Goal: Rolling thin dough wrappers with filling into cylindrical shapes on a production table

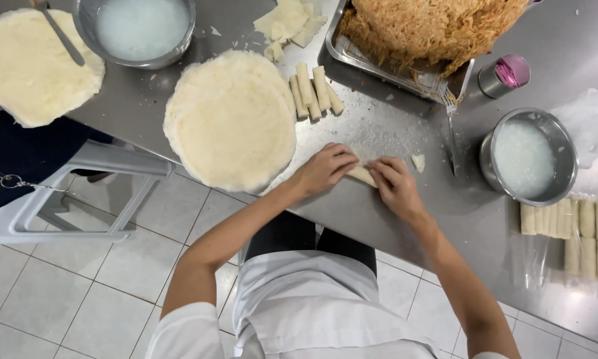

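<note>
I see a half-rolled wrapper [362, 175] on the steel tabletop [392, 226], near its front edge. My left hand [325, 168] and right hand [393, 186] press on its 2 ends, fingers [342, 159] curled down together on the dough. Just left lies a round stack of wrappers [231, 119]; behind it, 4 finished rolls [314, 90]. A bowl of white paste [528, 157] stands to the right, a tray of shredded filling [425, 33] behind.

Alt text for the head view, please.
Left hand and right hand press a pale roll on a steel table, beside a stack of round wrappers, finished rolls, a tray of shredded filling and a bowl of white liquid.
</note>
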